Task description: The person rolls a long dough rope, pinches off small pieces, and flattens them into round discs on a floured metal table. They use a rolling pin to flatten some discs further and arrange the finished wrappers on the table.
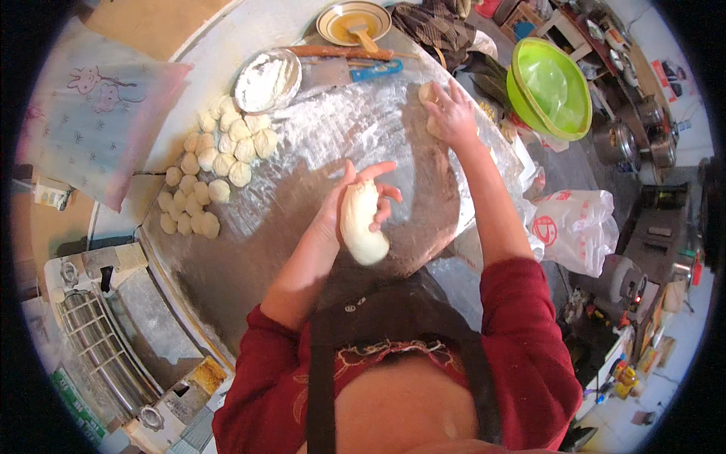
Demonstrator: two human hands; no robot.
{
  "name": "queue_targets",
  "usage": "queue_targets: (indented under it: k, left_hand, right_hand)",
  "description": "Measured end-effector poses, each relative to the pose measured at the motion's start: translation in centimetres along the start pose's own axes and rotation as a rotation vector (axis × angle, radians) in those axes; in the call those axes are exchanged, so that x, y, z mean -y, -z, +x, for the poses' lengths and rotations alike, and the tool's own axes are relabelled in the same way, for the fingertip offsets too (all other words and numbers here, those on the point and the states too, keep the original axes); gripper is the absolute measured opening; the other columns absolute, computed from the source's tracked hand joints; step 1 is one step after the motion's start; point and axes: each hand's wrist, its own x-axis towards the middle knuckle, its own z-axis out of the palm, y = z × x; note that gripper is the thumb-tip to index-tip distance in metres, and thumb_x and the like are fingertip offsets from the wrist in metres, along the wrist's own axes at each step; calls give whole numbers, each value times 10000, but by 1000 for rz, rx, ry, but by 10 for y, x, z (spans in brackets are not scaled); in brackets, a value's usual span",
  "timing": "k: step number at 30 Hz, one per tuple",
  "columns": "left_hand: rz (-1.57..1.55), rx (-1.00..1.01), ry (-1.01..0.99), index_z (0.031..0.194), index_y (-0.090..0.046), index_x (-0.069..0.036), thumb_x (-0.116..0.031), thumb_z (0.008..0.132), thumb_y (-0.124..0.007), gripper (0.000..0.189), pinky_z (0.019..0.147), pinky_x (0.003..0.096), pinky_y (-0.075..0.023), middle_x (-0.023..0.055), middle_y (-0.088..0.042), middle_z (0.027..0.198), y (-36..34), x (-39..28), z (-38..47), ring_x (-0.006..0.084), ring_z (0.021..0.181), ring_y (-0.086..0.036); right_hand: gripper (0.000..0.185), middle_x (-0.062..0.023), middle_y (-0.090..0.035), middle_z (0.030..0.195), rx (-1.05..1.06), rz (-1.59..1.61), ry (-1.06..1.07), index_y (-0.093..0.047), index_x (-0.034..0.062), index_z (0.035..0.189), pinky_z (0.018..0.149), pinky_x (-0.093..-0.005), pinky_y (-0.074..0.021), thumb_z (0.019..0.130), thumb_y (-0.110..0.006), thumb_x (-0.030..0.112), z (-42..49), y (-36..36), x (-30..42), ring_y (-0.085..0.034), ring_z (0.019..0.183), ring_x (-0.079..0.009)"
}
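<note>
My left hand [384,196] is raised over the near part of the work table, curled around a thick, smooth roll of pale dough [363,227]. The roll stands roughly lengthwise in the palm, its rounded lower end hanging below the fingers. Farther out, my right hand [454,116] reaches to the table's right edge with its fingers spread. One small dough piece [426,92] lies by its fingertips, and another dough piece [435,128] is beside the palm, partly covered. Several small dough balls [225,144] sit grouped on the left of the floured metal tabletop [317,142].
Behind the dough balls stands a bowl of flour [265,79]. Near it are a rolling pin [340,53], a blue-handled scraper [376,70] and a dish of yellow liquid with a brush [353,24]. A roller machine [108,346] is at left; a green basin [549,88] stands at right.
</note>
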Motion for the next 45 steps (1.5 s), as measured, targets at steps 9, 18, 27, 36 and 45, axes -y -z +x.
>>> queue_targets:
  k: [9,18,27,36,45]
  left_hand:
    - [286,-554,-80,1182,-545,-106,-645,931,-309,640,749,366,-536,96,-603,1022,-27,13,37,232,899,-616]
    - [297,-342,24,1091,-563,-56,-521,973,-371,517,558,295,-521,68,-626,861,-43,37,19,155,660,-623]
    - [120,-261,14,984,-566,-48,-529,948,-408,508,431,325,-486,102,-597,723,-41,33,18,229,499,-581]
    - [429,-191,-56,1005,-565,-1,-424,978,-327,486,533,356,-504,130,-613,732,-54,23,23,235,572,-602]
    - [348,-216,-119,875,-641,27,-214,899,-492,284,556,305,-492,96,-633,726,-74,-36,-43,182,578,-603]
  right_hand:
    - [482,-189,-661,1029,322,829,131,-569,44,1219,799,-343,-508,808,-685,267,-118,66,88,-657,870,-250]
    - [355,-103,-655,939,167,1252,-275,-622,29,1125,782,-281,-481,797,-693,141,-125,53,64,-591,861,-142]
    - [485,-64,-657,830,272,1303,-293,-604,44,1118,690,-321,-526,695,-770,213,-134,72,86,-629,756,-142]
    - [208,-61,-648,774,106,1266,-270,-626,38,885,690,-291,-508,699,-671,118,-95,49,68,-605,715,-119]
    - [358,-161,-602,1027,-632,892,37,-593,10,1133,854,-344,-460,877,-607,259,-28,48,-21,-588,934,-279]
